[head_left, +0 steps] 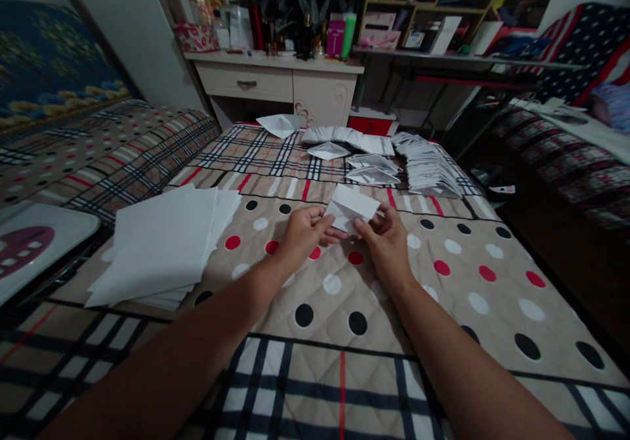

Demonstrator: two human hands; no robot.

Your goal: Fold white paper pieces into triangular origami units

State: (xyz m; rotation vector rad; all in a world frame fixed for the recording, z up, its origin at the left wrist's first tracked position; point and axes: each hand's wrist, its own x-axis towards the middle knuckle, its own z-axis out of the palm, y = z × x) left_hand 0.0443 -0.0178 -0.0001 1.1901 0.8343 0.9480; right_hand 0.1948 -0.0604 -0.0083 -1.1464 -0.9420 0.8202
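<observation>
A partly folded piece of white paper (355,202) is held just above the bedspread, with creases and a folded flap showing. My left hand (311,228) pinches its left lower side, thumb on top and fingers beneath. On the right edge, my right hand (386,236) grips it with the thumb pressed on the lower fold. Left of my hands lies a stack of flat white sheets (160,240), slightly fanned. Beyond the hands sit folded paper boats (373,175), and another folded paper shape (329,151) rests behind them.
Long rows of folded white paper pieces (428,167) lie at the bed's far right. A single larger folded paper (281,125) sits near the far edge. Behind stands a cream dresser (246,84) crowded with bottles. A white folding table (44,246) is at the left.
</observation>
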